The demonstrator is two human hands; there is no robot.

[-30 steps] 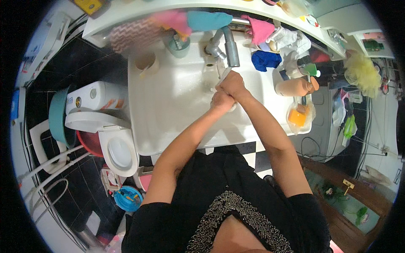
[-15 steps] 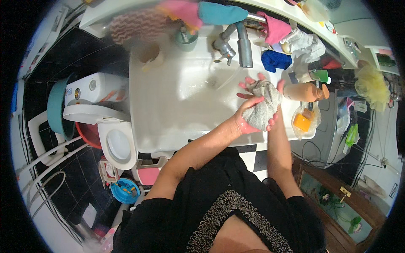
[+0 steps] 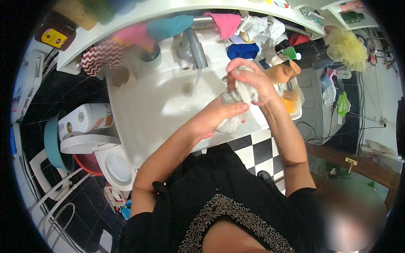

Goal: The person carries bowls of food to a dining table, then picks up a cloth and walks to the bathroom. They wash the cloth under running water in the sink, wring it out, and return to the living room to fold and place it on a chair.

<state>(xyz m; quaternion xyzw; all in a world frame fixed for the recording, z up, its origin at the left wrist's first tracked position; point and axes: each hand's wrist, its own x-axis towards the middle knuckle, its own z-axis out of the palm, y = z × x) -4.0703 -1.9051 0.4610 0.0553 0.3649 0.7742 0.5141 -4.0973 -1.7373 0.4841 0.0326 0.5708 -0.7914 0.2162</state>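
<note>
Nearest the camera, a black top with a beaded neckline (image 3: 236, 219) fills the lower frame, and both bare forearms rise from it toward the basin. The floor beside the person is black-and-white checked tile (image 3: 257, 149).

The left hand (image 3: 219, 116) is closed around the lower end of a grey-white knitted cloth (image 3: 236, 105), thumb laid along its front. The right hand (image 3: 249, 80) is clenched on the upper end of the same cloth, knuckles uppermost. The cloth is bunched between the two hands, held above the right rim of the white sink (image 3: 139, 126), clear of the basin floor.

Beyond the hands, a grey tap (image 3: 196, 50) stands at the back of the sink, and a thin stream of water (image 3: 196, 82) falls from it into the basin near the drain (image 3: 187, 88). The water does not reach the cloth.

Just right of the right hand, an orange bottle (image 3: 280, 71) lies tilted against the sink edge. A blue cloth (image 3: 242, 50) sits behind it. Along the rear rail hang a pink cloth (image 3: 225, 23) and a teal cloth (image 3: 168, 27). To the person's left, a white toilet (image 3: 114, 164) stands beside the sink.
</note>
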